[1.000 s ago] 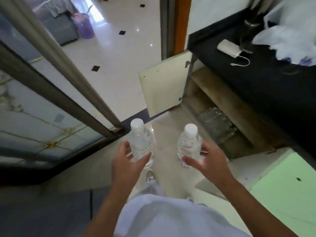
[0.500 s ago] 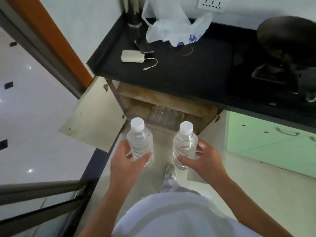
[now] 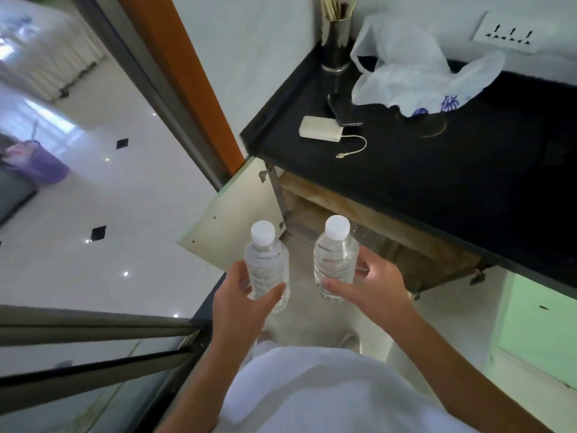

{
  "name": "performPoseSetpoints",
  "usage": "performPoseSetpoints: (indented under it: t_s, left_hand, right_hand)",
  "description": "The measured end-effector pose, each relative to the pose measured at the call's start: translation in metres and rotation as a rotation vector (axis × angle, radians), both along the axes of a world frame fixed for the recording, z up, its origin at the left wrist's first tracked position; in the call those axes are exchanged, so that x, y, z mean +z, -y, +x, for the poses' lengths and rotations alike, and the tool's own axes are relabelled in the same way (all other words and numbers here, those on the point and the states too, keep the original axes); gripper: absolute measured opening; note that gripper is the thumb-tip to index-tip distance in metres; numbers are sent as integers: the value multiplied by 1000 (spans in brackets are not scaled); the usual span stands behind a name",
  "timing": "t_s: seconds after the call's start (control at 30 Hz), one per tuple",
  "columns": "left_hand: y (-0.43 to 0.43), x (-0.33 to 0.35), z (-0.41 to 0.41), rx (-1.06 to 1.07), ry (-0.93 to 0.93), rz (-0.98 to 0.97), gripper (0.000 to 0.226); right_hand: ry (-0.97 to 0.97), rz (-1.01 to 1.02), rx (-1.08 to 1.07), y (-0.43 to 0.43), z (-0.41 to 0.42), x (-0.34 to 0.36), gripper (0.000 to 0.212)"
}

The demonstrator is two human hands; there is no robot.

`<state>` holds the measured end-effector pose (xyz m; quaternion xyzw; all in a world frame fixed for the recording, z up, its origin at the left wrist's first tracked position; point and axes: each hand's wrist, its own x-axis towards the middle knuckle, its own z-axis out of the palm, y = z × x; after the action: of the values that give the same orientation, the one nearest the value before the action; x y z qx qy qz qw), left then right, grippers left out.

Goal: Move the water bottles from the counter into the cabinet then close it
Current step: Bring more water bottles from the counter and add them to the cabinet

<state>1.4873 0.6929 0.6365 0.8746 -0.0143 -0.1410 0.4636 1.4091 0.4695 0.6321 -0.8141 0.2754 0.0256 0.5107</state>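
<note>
I hold two clear water bottles with white caps, both upright, in front of my body. My left hand (image 3: 242, 296) grips the left bottle (image 3: 265, 264). My right hand (image 3: 373, 284) grips the right bottle (image 3: 335, 256). Just beyond them the cabinet (image 3: 390, 235) under the black counter (image 3: 452, 176) stands open, its cream door (image 3: 231, 214) swung out to the left. Clear bottles lying inside the cabinet (image 3: 373, 237) show dimly behind the right bottle.
On the counter lie a white power bank with cable (image 3: 321, 132), a dark phone (image 3: 343, 109), a white plastic bag (image 3: 415, 76) and a metal cup of sticks (image 3: 335, 42). A green cabinet door (image 3: 537, 329) is at right. A sliding door frame (image 3: 93, 342) runs along my left.
My view has swung from the doorway towards the counter and cabinet. Both hands keep their bottles upright; the cabinet opening now lies straight ahead of them.
</note>
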Motion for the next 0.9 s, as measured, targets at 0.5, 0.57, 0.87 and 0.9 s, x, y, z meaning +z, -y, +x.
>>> performPoseSetpoints:
  t_s: [0.5,0.57,0.87,0.9]
  left_hand:
    - [-16,-31,114,-502,-123,42,54]
    - [-19,-35,121,-563,-125,39,54]
    - [-22,-65,119,-595,-224,2,56]
    - [-21,-70,117,-591,-235,4,56]
  right_hand:
    - [-116,-33,-552,-72,9,-25,48]
    - [-102,-27,-596,-86,8,-26,52]
    - [-105,48,-680,-114,0,-54,68]
    - [-111,57,-681,-115,-1,-59,67]
